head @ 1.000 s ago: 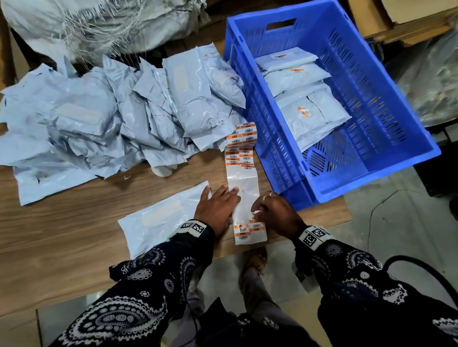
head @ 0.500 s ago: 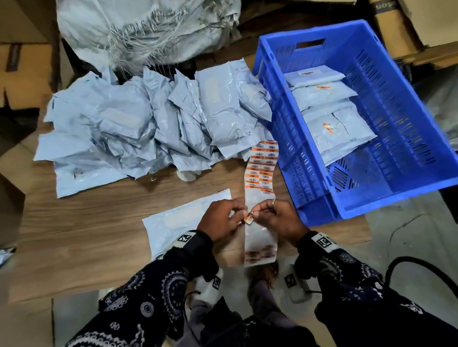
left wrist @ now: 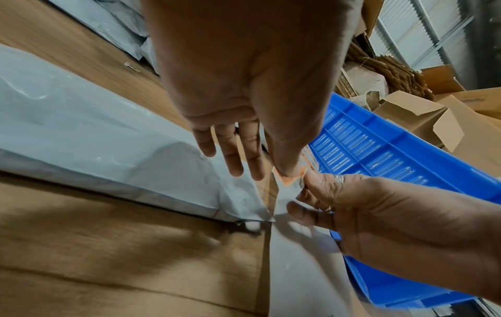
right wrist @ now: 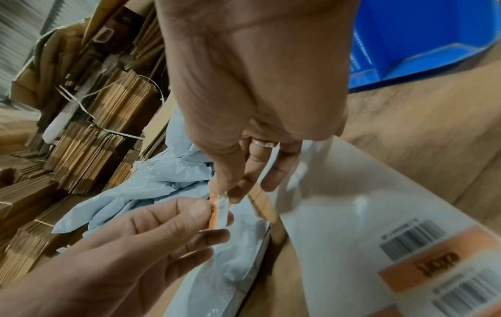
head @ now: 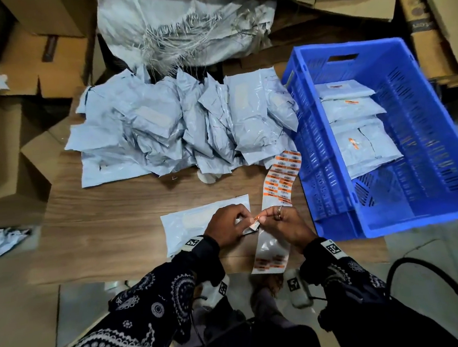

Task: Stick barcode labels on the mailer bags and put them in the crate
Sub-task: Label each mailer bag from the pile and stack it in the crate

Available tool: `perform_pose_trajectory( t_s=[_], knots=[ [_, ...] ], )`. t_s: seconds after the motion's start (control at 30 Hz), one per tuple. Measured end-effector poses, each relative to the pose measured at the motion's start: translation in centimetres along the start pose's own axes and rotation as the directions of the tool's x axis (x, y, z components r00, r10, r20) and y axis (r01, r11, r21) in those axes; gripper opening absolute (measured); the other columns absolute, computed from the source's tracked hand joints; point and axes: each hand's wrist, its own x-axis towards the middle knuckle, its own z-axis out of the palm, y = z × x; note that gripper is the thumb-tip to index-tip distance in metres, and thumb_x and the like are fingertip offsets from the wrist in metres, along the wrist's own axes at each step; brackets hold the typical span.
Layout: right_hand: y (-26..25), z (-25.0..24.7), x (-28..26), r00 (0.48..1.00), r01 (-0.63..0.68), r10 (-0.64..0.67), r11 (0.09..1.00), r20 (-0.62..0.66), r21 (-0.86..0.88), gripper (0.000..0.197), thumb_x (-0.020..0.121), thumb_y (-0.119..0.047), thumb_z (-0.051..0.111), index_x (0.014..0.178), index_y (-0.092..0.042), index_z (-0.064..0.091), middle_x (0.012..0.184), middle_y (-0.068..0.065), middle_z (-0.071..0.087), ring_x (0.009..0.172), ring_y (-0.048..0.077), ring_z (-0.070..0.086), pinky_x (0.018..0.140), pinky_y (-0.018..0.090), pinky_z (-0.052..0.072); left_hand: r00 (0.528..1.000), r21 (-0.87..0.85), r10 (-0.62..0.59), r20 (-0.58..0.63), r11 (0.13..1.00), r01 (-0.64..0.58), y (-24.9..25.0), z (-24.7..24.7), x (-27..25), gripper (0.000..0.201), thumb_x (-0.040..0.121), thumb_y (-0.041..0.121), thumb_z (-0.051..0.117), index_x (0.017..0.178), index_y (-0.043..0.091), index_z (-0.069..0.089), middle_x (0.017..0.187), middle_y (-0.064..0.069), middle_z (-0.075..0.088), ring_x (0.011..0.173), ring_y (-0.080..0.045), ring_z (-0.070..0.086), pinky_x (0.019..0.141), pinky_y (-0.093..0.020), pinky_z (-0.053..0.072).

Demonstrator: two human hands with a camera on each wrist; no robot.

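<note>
- Wood-grain table [head: 110,219] filled the middle of the head view, with flattened cardboard boxes [head: 32,60] crowding the floor behind and to the left of it.
- Nearest the person, both hands met just above the table's front edge, patterned dark sleeves [head: 161,303] reaching in from below.
- Left hand [head: 228,224] was turned inward, its thumb and forefinger pinching a small orange-and-white barcode label [head: 255,224]; in the left wrist view the other fingers [left wrist: 233,148] hung straight and loose.
- Right hand [head: 285,223], a ring on one finger, pinched the label sheet [head: 271,248] at the same spot, thumb against fingertips, the remaining fingers relaxed beneath the backing.
- That sheet was a long glossy strip: its near end drooped over the table edge with a few labels left on it, its middle was bare, and its far end carried rows of orange barcode stickers running up beside the crate.
- One flat grey mailer bag [head: 188,226] lay on the table just left of the hands, partly under the left wrist.
- Farther back, a heap of mailer bags [head: 185,127] lay spread across the table's rear half, crumpled and overlapping.
- To the right, the blue crate [head: 428,128] sat on the table's corner and held several labelled bags [head: 363,139] laid flat along its left side, each showing an orange sticker.
- Beyond the heap lay a large torn grey sack [head: 187,27].
</note>
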Motion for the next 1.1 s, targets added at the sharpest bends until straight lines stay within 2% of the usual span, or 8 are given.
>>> perform_pose_trajectory(
  t_s=[0.13, 0.33, 0.53, 0.67, 0.8, 0.9, 1.0, 1.1],
  knots=[
    [0.1, 0.3, 0.2, 0.997, -0.048, 0.049, 0.999, -0.059, 0.015, 0.01, 0.094, 0.008, 0.059, 0.092, 0.006, 0.069, 0.076, 0.005, 0.074, 0.069, 0.008, 0.068, 0.068, 0.019, 0.054, 1.0, 0.045, 0.023, -0.013, 0.999, -0.022, -0.2, 0.3, 0.3, 0.013, 0.085, 0.032, 0.06, 0.081, 0.021, 0.064, 0.085, 0.003, 0.069, 0.082, -0.017, 0.062, 0.077, -0.041, 0.051],
    [1.5, -0.1, 0.6, 0.981, -0.114, 0.107, 0.993, -0.164, -0.034, 0.01, 0.093, -0.006, 0.065, 0.088, -0.005, 0.074, 0.083, 0.01, 0.074, 0.077, 0.017, 0.065, 0.075, 0.03, 0.054, 1.0, 0.057, 0.017, -0.02, 0.998, -0.016, -0.1, 1.0, 0.6, 0.009, 0.085, 0.03, 0.058, 0.079, 0.023, 0.06, 0.085, 0.003, 0.066, 0.083, -0.018, 0.06, 0.077, -0.043, 0.051],
    [0.9, -0.7, 0.8, 0.946, -0.134, 0.114, 0.99, -0.304, -0.045, 0.006, 0.087, -0.012, 0.067, 0.084, -0.012, 0.072, 0.079, 0.005, 0.071, 0.081, 0.022, 0.064, 0.076, 0.036, 0.054, 0.986, -0.016, -0.055, -0.156, 0.998, 0.053, -0.4, -0.2, -0.4, 0.01, 0.092, 0.015, 0.066, 0.082, 0.013, 0.068, 0.089, 0.002, 0.072, 0.088, -0.016, 0.064, 0.079, -0.025, 0.047],
    [1.4, -1.5, 0.7, 0.933, -0.136, 0.082, 0.981, -0.35, -0.135, 0.026, 0.066, -0.047, 0.063, 0.082, -0.027, 0.072, 0.08, -0.003, 0.075, 0.09, 0.026, 0.07, 0.089, 0.051, 0.058, 0.97, -0.024, -0.033, -0.239, 0.999, 0.028, -2.1, -2.7, -2.6, 0.007, 0.092, 0.018, 0.067, 0.086, 0.015, 0.07, 0.088, 0.006, 0.07, 0.083, -0.006, 0.062, 0.075, -0.01, 0.044],
    [1.2, -0.6, 0.4, 0.902, -0.069, -0.038, 0.971, -0.43, -0.229, 0.011, 0.085, -0.03, 0.068, 0.081, -0.02, 0.071, 0.084, -0.006, 0.073, 0.091, 0.018, 0.068, 0.093, 0.043, 0.055, 0.947, 0.005, -0.046, -0.319, 0.999, 0.051, -3.7, -5.2, -4.5, 0.015, 0.09, 0.028, 0.062, 0.089, 0.017, 0.072, 0.088, 0.006, 0.071, 0.082, -0.006, 0.064, 0.075, -0.006, 0.042],
    [1.4, 0.5, 0.3, 0.891, -0.045, -0.025, 0.989, -0.454, -0.142, 0.006, 0.09, -0.021, 0.069, 0.086, -0.018, 0.073, 0.085, -0.004, 0.075, 0.089, 0.018, 0.069, 0.088, 0.041, 0.057, 0.943, 0.058, -0.037, -0.332, 0.997, 0.059, -4.7, -6.1, -5.5, 0.014, 0.091, 0.023, 0.063, 0.098, 0.017, 0.073, 0.097, 0.005, 0.072, 0.087, -0.009, 0.064, 0.078, -0.003, 0.039],
    [0.9, 2.8, 0.2, 0.916, -0.059, 0.122, 0.983, -0.381, 0.173, 0.008, 0.095, -0.012, 0.065, 0.095, -0.007, 0.071, 0.08, 0.002, 0.073, 0.074, 0.017, 0.066, 0.065, 0.031, 0.054, 0.944, 0.117, -0.038, -0.328, 0.99, 0.08, -5.8, -6.4, -6.3, 0.019, 0.092, 0.012, 0.066, 0.109, 0.014, 0.073, 0.107, 0.001, 0.069, 0.093, -0.012, 0.06, 0.081, 0.001, 0.034],
    [0.3, 5.9, 0.7, 0.947, -0.1, 0.192, 0.938, -0.256, 0.332, 0.01, 0.097, -0.01, 0.061, 0.094, -0.003, 0.067, 0.074, 0.008, 0.063, 0.063, 0.013, 0.057, 0.05, 0.024, 0.045, 0.949, 0.156, -0.048, -0.311, 0.983, 0.101, -6.6, -6.5, -6.9, 0.034, 0.09, 0.034, 0.055, 0.115, 0.016, 0.071, 0.11, -0.001, 0.068, 0.098, -0.017, 0.061, 0.085, -0.008, 0.034]
  ],
)
